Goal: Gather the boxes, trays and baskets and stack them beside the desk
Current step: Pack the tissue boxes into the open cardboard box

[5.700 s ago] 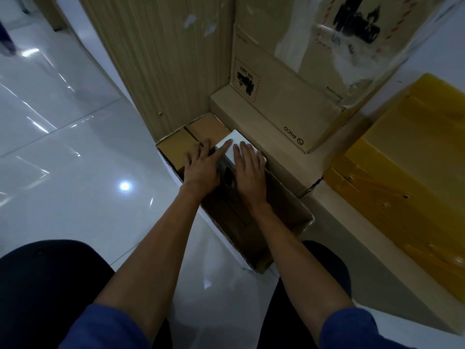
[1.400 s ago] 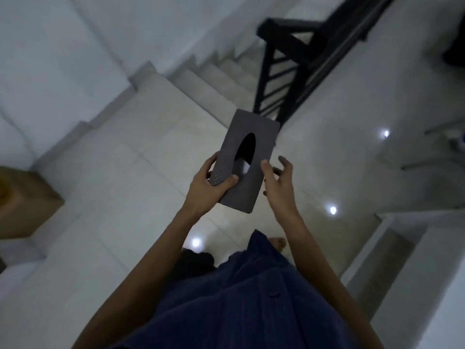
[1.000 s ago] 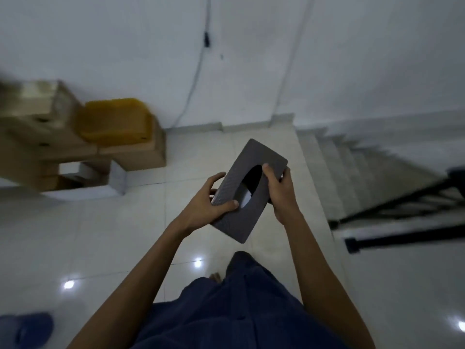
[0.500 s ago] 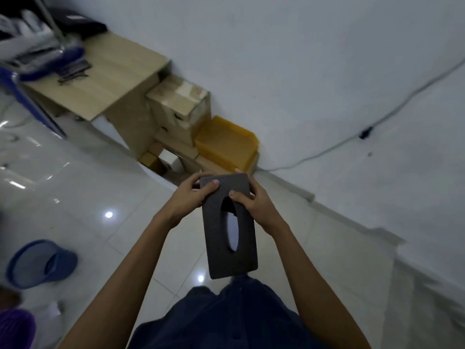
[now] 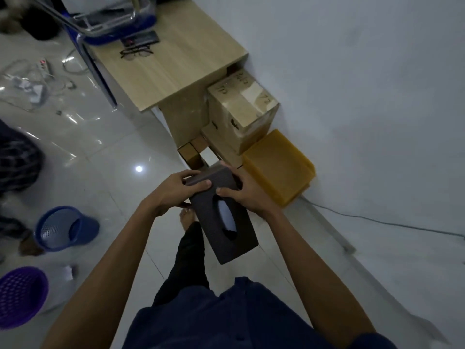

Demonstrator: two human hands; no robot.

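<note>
- Step (judged): carry phase, near drop-off. L hand [image 5: 176, 190] and R hand [image 5: 245, 195] are both holding the dark grey rectangular tissue box w/ oval slot [image 5: 224, 217] by its far end; the near end is tilting down toward the body.
- L hand: fingers curling round far-left corner, thumb pressing on top face. R hand: wrapping far-right edge, thumb on top by the slot.
- Stack is sitting just beyond the fingertips: taped brown cardboard box [image 5: 242, 107] on flatter cartons beside the light wooden desk [image 5: 171, 59]. Yellow plastic crate [image 5: 279, 162] is just R of R hand.
- Next (judged): stepping fwd and lowering the box onto a flat top; crate looks the likeliest spot.
- In the way: small open carton on floor [image 5: 192, 149], directly ahead of hands.
- Blue mesh basket [image 5: 63, 227], on its side, and purple mesh basket [image 5: 20, 295] are lying well L of L hand, not yet gathered.
</note>
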